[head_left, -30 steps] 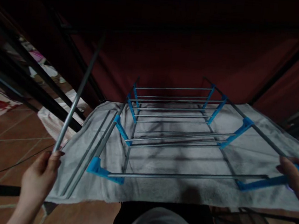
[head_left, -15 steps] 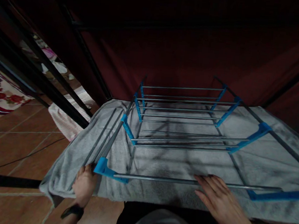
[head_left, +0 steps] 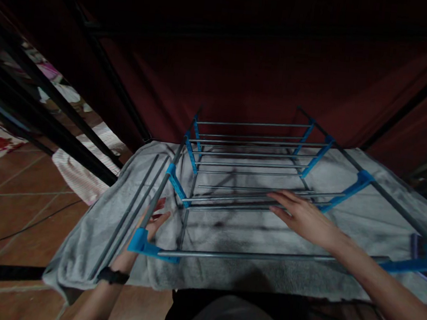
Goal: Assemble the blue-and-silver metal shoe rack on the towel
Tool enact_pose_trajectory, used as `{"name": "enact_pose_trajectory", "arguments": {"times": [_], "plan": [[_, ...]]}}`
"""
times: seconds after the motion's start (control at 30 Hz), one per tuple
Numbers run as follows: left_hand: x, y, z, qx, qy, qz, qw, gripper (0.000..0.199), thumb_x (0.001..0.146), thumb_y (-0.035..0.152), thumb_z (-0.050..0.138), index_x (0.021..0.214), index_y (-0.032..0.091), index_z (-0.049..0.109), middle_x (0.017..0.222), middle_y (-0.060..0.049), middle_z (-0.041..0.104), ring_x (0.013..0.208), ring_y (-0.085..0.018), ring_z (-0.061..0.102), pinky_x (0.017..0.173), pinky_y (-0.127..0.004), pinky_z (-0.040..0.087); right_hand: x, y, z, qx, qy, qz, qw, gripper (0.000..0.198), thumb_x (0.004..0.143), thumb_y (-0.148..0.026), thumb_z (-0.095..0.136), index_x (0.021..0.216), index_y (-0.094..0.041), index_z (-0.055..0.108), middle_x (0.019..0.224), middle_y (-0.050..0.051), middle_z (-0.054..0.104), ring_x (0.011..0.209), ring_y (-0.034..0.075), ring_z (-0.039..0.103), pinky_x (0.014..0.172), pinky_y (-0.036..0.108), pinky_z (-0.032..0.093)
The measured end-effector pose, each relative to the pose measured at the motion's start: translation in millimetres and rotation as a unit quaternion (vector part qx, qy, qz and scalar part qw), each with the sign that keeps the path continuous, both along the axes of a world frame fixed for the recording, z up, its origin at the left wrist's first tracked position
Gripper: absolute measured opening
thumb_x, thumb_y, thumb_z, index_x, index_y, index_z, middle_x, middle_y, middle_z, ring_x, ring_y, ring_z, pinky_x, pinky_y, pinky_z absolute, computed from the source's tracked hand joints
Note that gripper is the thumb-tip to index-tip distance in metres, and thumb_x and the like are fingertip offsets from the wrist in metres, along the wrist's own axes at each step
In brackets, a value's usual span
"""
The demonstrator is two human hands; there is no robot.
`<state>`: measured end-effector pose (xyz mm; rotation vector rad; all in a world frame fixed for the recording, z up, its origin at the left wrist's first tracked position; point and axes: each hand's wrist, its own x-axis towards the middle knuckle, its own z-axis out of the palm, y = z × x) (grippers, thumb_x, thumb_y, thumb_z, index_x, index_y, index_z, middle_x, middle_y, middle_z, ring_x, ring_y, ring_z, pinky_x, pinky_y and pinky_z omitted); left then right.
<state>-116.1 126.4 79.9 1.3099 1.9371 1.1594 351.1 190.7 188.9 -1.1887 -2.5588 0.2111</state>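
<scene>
Middle: our right hand (head_left: pixel 298 216), thumb and fingers apart, over rods (head_left: pixel 225 198) | lower left: our left hand (head_left: pixel 154 225), fingers apart, by the side bar (head_left: pixel 158 193) | picking rods, maybe; needs a pinch

The rods (head_left: pixel 249 256) are smooth metal, the brackets (head_left: pixel 139 241) plastic, seemingly matt in dim light, the cloth (head_left: pixel 221 276) fuzzy.

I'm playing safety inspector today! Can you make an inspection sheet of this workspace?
Surface: rumpled grey cloth.
Job's things: metal rack with blue joints; two separate rods lie beside its left.
Clutter: dark object with a purple edge, right, partly hidden; pale fabric, left.
Grips: left grip at the rack's left rail, hold unclear; right grip open at the inner bars, touch unclear.
Cables: thin dark cord on the tiled floor.
Surroundings: dark red panel behind; black bars at left.
</scene>
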Motion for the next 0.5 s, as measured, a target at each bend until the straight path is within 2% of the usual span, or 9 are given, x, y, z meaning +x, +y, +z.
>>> {"name": "enact_pose_trajectory", "arguments": {"times": [0.1, 0.2, 0.27, 0.37, 0.5], "plan": [[27.1, 34.3, 8.0, 0.056, -0.093, -0.082, 0.991, 0.068, 0.074, 0.045, 0.073, 0.134, 0.021, 0.053, 0.140, -0.015, 0.056, 0.134, -0.032, 0.050, 0.107, -0.047, 0.046, -44.2, 36.3, -7.0, -0.026, -0.051, 0.056, 0.997, 0.039, 0.102, -0.034, 0.043, 0.135, -0.017, 0.057, 0.130, 0.013, 0.061, 0.116, 0.027, 0.062, 0.100, 0.044, 0.050], [39.1, 52.6, 8.2, 0.073, -0.113, -0.122, 0.983, 0.073, 0.072, 0.043, 0.077, 0.137, 0.023, 0.050, 0.140, -0.014, 0.057, 0.132, -0.032, 0.052, 0.107, -0.047, 0.046, -89.0, 57.3, -26.2, -0.062, -0.102, 0.100, 0.988, 0.035, 0.099, -0.030, 0.049, 0.129, -0.015, 0.059, 0.124, 0.014, 0.063, 0.110, 0.027, 0.063, 0.094, 0.041, 0.051], [40.1, 56.8, 6.4, 0.065, -0.116, -0.130, 0.983, 0.069, 0.074, 0.043, 0.076, 0.135, 0.022, 0.051, 0.136, -0.015, 0.060, 0.128, -0.032, 0.056, 0.106, -0.047, 0.048, -110.9, 64.2, -40.1, -0.085, -0.132, 0.113, 0.981, 0.031, 0.098, -0.027, 0.050, 0.124, -0.015, 0.060, 0.121, 0.013, 0.065, 0.105, 0.026, 0.065, 0.087, 0.037, 0.051], [38.7, 56.3, 7.6, 0.057, -0.128, -0.132, 0.981, 0.061, 0.077, 0.048, 0.072, 0.129, 0.020, 0.056, 0.129, -0.015, 0.065, 0.122, -0.032, 0.060, 0.104, -0.049, 0.048, -127.5, 67.8, -53.3, -0.107, -0.154, 0.109, 0.976, 0.021, 0.099, -0.022, 0.045, 0.110, -0.016, 0.062, 0.112, 0.010, 0.068, 0.097, 0.023, 0.067, 0.077, 0.031, 0.049], [40.3, 54.8, 23.6, 0.073, -0.136, -0.119, 0.981, 0.056, 0.080, 0.052, 0.069, 0.125, 0.021, 0.059, 0.123, -0.013, 0.069, 0.121, -0.032, 0.061, 0.106, -0.051, 0.048, -127.8, 67.2, -50.0, -0.096, -0.127, 0.113, 0.981, 0.019, 0.102, -0.023, 0.041, 0.105, -0.019, 0.059, 0.106, 0.007, 0.068, 0.092, 0.020, 0.066, 0.071, 0.027, 0.044]]}}
